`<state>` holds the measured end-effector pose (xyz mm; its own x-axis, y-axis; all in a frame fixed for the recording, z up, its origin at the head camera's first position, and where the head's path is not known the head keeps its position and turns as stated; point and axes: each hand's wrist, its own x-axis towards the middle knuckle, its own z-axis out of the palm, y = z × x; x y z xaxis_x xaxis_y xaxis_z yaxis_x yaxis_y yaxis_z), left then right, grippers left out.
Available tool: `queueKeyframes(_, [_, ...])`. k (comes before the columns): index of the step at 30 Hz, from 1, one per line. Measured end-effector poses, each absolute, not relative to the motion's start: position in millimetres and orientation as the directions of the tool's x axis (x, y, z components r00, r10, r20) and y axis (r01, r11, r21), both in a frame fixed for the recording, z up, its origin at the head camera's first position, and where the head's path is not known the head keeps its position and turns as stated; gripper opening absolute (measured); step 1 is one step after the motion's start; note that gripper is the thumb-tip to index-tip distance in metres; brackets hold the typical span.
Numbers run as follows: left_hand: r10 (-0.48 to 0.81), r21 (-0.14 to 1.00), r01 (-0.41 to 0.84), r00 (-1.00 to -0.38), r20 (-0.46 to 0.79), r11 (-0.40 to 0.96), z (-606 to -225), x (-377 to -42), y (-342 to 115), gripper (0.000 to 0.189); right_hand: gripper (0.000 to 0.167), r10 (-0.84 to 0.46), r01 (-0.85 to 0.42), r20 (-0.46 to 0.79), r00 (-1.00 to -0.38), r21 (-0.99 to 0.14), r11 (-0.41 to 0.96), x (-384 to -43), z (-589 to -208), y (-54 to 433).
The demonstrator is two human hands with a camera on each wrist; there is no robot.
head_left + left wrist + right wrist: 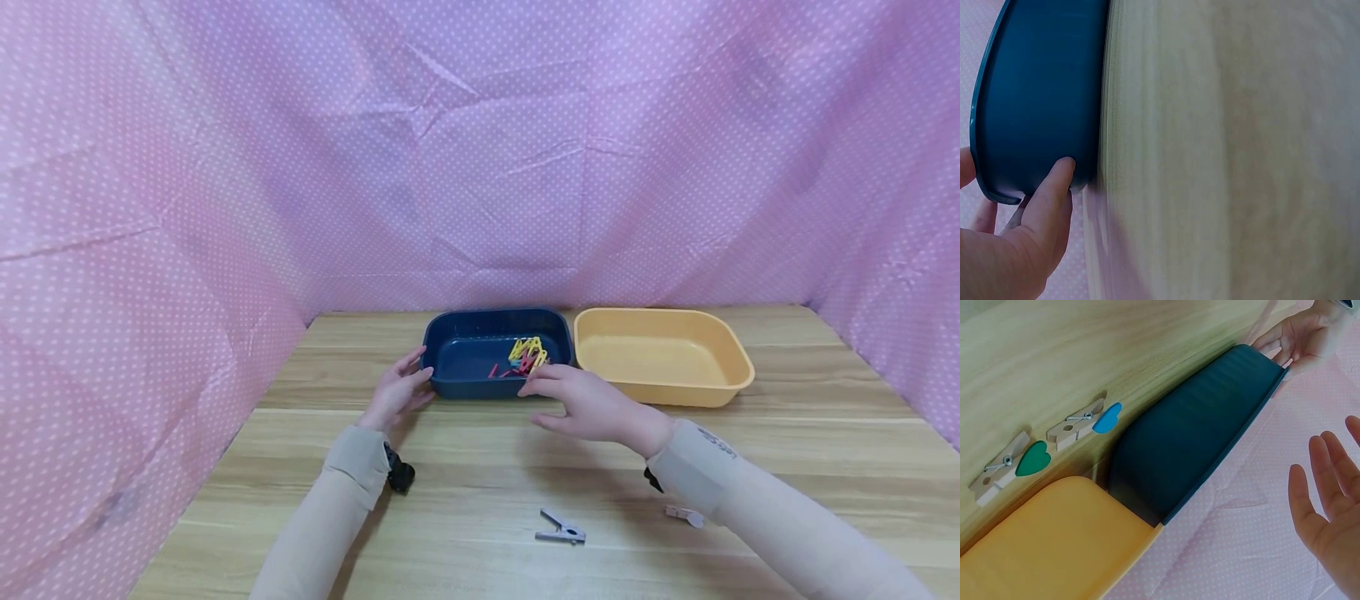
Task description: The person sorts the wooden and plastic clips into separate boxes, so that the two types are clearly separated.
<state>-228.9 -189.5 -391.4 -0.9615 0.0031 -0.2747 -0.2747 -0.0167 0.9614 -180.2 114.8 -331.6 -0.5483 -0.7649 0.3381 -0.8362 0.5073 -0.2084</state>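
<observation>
holding the blue tray (pixel 465 388) is the left hand (pixel 395 393).

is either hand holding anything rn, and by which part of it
The left hand holds the dark blue plastic tub by its left end, at the near corner. The right hand holds nothing.
</observation>
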Motion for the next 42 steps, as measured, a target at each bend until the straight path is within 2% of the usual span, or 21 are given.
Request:
queueKeyframes(6, [-0.005, 0.96, -0.278, -0.961, -0.278, -0.019, -389.1, -230.3, -188.7, 0.054, 0.029, -0.77, -0.844, 0.345, -0.537, -0.2, 0.498, -177.2, -331.6, 117.8])
queueKeyframes(17, [-0.009, 0.961, -0.276, -0.961, -0.276, -0.011, -389.3, -230.5, -187.5, 0.054, 0.041, -0.766, -0.819, 0.292, -0.572, -0.239, 0.521, -167.4, -330.2, 121.8])
queueKeyframes(28, [0.007, 0.963, -0.268, -0.963, -0.268, -0.005, -390.5, -228.0, -188.4, 0.054, 0.042, -0.8, -0.848, 0.284, -0.528, -0.231, 0.477, -157.9, -338.5, 127.3])
queueKeyframes(38, [0.011, 0.963, -0.27, -0.963, -0.27, -0.011, -390.5, -227.2, -188.7, 0.054, 0.05, -0.814, -0.826, 0.188, -0.55, -0.264, 0.497, -146.7, -346.2, 130.4])
queueKeyframes(42, [0.013, 0.963, -0.267, -0.964, -0.267, -0.015, -390.0, -227.2, -188.5, 0.054, 0.054, -0.82, -0.803, 0.096, -0.565, -0.294, 0.519, -141.6, -350.0, 131.5])
